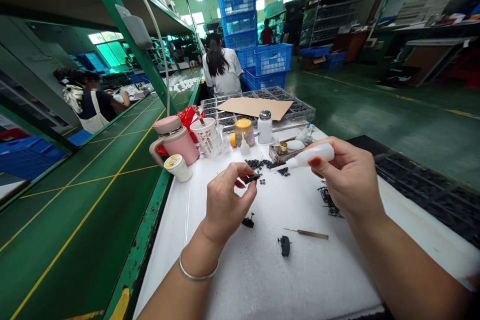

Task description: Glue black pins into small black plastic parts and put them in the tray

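My left hand (228,197) pinches a small black plastic part (252,178) between thumb and fingertips. In my right hand (350,175) is a white squeeze bottle (313,155), tilted so that its thin nozzle points left toward the black part, with a gap between them. Beneath my hands, small black rings (258,164) lie in a loose pile on the white work surface (240,270). A black moulded piece (285,246) rests nearer to me, and a similar piece (248,222) is partly hidden by my left hand. Beside them lies a thin-tipped tool (313,234) with a brownish handle.
A pink mug (178,142), a patterned cup (206,137), a lidded tub (178,168), a yellow-lidded jar (244,132) and a metal-capped bottle (264,127) line the back left. Cardboard (255,106) covers part-filled trays behind. Black sticks (330,201) lie by my right wrist. Co-workers sit beyond.
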The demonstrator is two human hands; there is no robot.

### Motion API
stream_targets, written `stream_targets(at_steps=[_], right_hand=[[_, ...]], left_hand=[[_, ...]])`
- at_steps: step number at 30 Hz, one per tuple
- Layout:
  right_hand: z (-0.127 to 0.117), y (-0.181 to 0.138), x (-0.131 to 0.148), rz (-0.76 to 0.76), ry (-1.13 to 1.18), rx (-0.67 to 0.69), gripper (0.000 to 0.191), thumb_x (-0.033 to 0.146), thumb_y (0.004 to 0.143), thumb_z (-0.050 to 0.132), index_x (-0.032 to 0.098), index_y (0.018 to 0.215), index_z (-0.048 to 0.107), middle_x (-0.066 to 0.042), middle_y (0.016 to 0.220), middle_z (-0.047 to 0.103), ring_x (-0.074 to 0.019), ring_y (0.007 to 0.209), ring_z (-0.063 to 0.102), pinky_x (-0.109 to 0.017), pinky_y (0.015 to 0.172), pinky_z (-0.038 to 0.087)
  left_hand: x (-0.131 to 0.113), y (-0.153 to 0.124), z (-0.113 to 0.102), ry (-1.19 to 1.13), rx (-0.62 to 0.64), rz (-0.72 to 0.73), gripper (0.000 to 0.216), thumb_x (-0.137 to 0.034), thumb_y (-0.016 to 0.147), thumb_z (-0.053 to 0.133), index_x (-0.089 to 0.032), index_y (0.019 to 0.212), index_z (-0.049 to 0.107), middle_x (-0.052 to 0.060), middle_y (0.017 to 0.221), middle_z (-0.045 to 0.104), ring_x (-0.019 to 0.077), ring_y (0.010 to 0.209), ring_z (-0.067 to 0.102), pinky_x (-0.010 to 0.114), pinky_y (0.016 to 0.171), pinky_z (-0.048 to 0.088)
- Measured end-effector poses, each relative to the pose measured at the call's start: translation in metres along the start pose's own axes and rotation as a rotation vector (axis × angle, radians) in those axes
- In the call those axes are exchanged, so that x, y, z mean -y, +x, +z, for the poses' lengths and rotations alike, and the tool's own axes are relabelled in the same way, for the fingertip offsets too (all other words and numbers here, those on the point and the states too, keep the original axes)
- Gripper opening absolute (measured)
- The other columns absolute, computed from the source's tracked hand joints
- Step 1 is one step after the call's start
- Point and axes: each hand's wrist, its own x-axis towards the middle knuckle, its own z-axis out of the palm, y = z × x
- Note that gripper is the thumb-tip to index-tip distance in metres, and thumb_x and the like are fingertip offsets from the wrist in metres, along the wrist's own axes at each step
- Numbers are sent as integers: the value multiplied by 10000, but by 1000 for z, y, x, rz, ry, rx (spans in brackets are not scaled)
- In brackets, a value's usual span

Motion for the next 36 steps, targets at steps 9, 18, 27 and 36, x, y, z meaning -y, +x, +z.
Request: stream_targets(at_steps=[9,18,27,36], right_hand=[[2,8,-5,227,357,-63,199,377,794,699,190,817,636,-14,709,599,-103,591,517,-207,452,374],[12,7,-5,492,496,7,469,236,617,830,211,975,528,16,861,602,-63,615,520,-154,474,416],[10,3,1,213,-15,238,378,561,881,510,192,916,588,-26,783,615,-76,507,457,-202,427,351],[0,-2,11,-10,-447,422,258,286,898,563,254,1154,566,1,871,703,-117,563,612,-246,555,483]], left_hand=[[-6,7,-2,-514,38,-447,311,-197,738,713,-198,962,498,36,910,670,134,846,627,182,646,503],[-4,12,-4,-735,55,-602,467,-225,669,793,-198,997,463,39,870,673,112,716,586,171,569,461],[-2,13,-4,-779,67,-609,477,-201,668,789,-200,1011,458,27,850,673,105,714,589,170,574,468],[-1,14,-4,-734,76,-629,480,-209,663,784,-198,1010,453,35,857,672,118,718,600,180,579,466]])
